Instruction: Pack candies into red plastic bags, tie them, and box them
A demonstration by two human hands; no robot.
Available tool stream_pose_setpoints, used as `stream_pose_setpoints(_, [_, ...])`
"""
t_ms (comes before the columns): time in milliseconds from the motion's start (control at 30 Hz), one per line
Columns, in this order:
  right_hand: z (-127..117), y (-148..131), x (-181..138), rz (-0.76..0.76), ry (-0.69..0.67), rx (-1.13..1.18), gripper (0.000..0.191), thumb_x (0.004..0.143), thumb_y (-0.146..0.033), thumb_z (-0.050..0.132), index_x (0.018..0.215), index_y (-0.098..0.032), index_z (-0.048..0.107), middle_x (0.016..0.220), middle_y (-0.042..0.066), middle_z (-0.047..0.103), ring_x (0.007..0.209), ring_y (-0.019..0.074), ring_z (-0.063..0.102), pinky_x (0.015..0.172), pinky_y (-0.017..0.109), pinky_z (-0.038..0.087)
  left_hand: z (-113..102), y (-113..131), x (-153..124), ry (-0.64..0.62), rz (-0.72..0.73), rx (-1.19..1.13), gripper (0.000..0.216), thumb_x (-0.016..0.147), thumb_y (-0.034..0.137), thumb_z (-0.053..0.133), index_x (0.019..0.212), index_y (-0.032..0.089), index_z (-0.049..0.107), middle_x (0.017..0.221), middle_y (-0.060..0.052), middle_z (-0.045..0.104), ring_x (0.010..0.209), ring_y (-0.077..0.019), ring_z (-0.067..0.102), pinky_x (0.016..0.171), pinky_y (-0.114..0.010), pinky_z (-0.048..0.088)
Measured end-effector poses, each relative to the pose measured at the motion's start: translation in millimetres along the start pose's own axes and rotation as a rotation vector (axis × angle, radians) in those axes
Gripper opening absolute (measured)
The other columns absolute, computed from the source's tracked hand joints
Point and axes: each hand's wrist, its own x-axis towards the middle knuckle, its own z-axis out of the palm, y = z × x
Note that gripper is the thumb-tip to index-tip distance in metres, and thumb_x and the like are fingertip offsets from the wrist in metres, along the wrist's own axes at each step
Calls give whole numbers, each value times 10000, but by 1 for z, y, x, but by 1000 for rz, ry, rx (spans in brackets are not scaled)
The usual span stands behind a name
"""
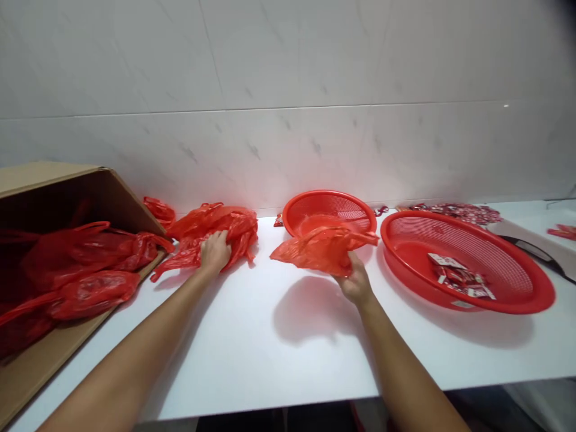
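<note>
My left hand (pixel 216 251) is closed on a heap of crumpled red plastic bags (pixel 211 223) lying near the wall; its fingertips are partly sunk in the film. In my right hand (pixel 356 279) a single red plastic bag (pixel 315 251) hangs above the white table, its handles pointing right. The fingers grip its lower right side, and its shadow falls on the tabletop. Behind that bag stands a small red basket (pixel 330 198), partly covered by it. To the right, a larger red basket (pixel 405 264) holds several small red-and-white packets (pixel 463 279).
A cardboard box (pixel 135 207) lies on its side at the left with red bags (pixel 90 264) inside. Many small packets (pixel 472 211) are piled along the wall behind the large basket. A white tray with a black handle (pixel 535 249) sits at far right. The table's front edge (pixel 270 411) runs below.
</note>
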Motion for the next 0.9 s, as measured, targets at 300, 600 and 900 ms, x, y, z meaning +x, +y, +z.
stream_pose_setpoints(300, [6, -16, 2, -60, -280, -64, 629, 853, -421, 814, 1421, -247, 608, 1249, 111, 670, 1097, 258, 677, 907, 385, 607, -14, 60, 8, 411, -40, -332, 480, 859, 180, 642, 1326, 85, 582, 1503, -236, 490, 1445, -346, 457, 1229, -523, 367])
stream_pose_setpoints(600, [17, -18, 0, 113, -337, -97, 92, 821, -236, 675, 743, -187, 673, 801, 24, 650, 748, 175, 605, 706, 281, 476, -74, 157, -196, 19, 1069, -556, 127, 910, 139, 682, 1020, 188, 641, 972, -82, 718, 960, -235, 681, 981, -444, 585])
stream_pose_setpoints(900, [19, -21, -4, 358, -356, -75, 388, 933, -463, 511, 642, -228, 410, 619, -29, 429, 605, 128, 391, 567, 268, 301, -24, 159, -192, -501, 686, 346, 418, 932, 0, 418, 1258, 63, 672, 982, -168, 746, 829, -316, 753, 631, -399, 587])
